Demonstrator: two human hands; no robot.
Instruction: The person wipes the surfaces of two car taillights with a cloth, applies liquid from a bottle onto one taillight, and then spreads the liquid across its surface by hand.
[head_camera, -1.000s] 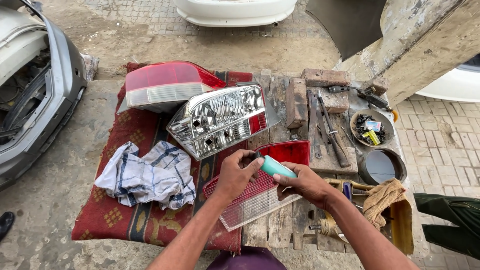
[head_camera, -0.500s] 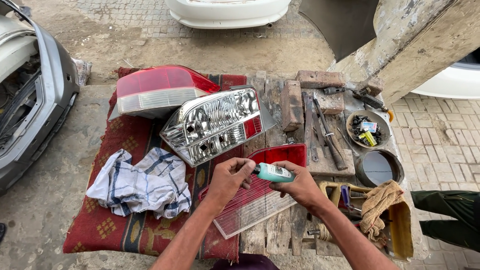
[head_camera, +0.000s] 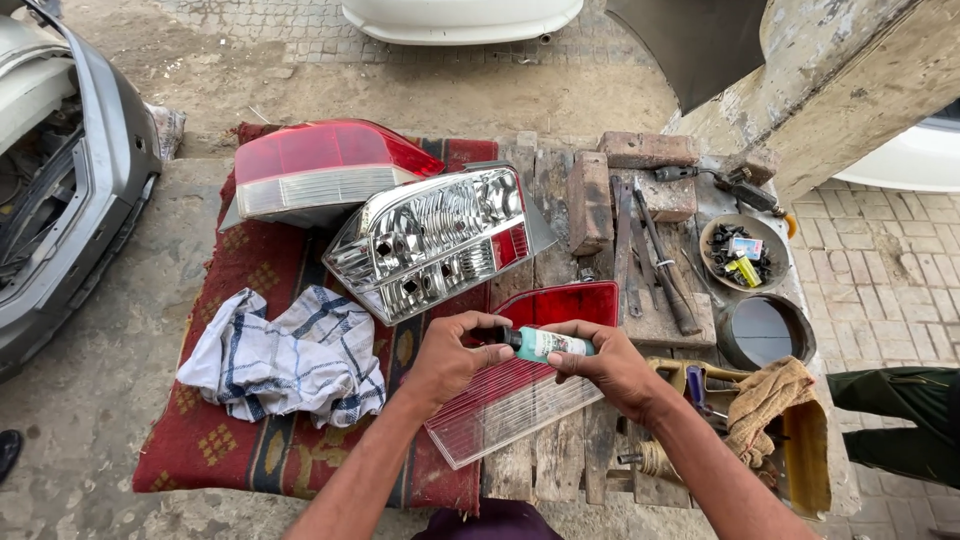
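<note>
A person's two bare hands meet over a low wooden workbench (head_camera: 560, 470) seen from above, outdoors on dusty ground. The right hand (head_camera: 610, 365) grasps a small teal bottle (head_camera: 548, 344) lying sideways, fingers curled around its body. The left hand (head_camera: 450, 360) pinches the bottle's dark cap end between thumb and fingertips. The bottle is held in the air above the near middle of the bench, directly over a red and clear tail-light lens (head_camera: 525, 385) that lies flat on the boards. Just behind the hands, toward the middle of the bench, a chrome tail-light housing (head_camera: 435, 240) rests tilted with its reflector bowls facing up. Behind it, at the far left corner, sits a complete red and white tail lamp (head_camera: 315, 170). A red patterned rug (head_camera: 270, 290) covers the left half of the bench, and a crumpled white cloth with blue checks (head_camera: 285, 360) lies on it near the left edge. On the right half are several bricks (head_camera: 650, 150), long dark metal tools (head_camera: 650, 255), a round dish of small parts (head_camera: 742, 250) and a dark round tin (head_camera: 765, 330) near the right edge. A tan rag (head_camera: 765, 395) drapes at the near right corner. A grey car's rear body (head_camera: 70, 190) stands beyond the left edge.
</note>
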